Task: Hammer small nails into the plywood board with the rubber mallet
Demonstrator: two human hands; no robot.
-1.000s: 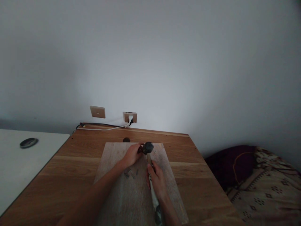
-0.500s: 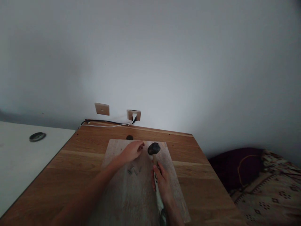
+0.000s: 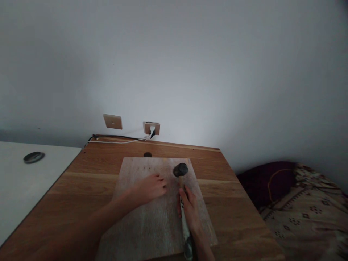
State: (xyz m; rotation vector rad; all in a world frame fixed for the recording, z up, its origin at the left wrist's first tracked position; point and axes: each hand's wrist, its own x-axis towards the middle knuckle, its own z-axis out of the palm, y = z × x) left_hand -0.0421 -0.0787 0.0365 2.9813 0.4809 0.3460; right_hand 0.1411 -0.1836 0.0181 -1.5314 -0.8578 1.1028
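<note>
My right hand (image 3: 189,206) grips a mallet (image 3: 181,169) by its pale, taped handle. The mallet's dark head hangs above the board's far right part. My left hand (image 3: 151,188) is over the middle of the wooden board (image 3: 152,232), its fingers curled downward and the fingertips partly hidden. What it holds, if anything, cannot be made out. The small loose metal pieces, apparently nails, are covered by this hand. A row of several small dark marks (image 3: 149,168), perhaps nail heads, runs along the board's far edge.
The board lies on a wooden table (image 3: 231,203) against a wall. A socket (image 3: 151,128) with plugged cables is behind it, and a dark round piece (image 3: 147,154) sits at the back. On the left white surface (image 3: 16,192) lies a dark oval object (image 3: 34,157). Patterned fabric (image 3: 307,214) is at right.
My left hand has drawn back from the board's far edge to where the loose metal pieces lay, uncovering the row of marks. The mallet stays in my right hand. The view has shifted slightly.
</note>
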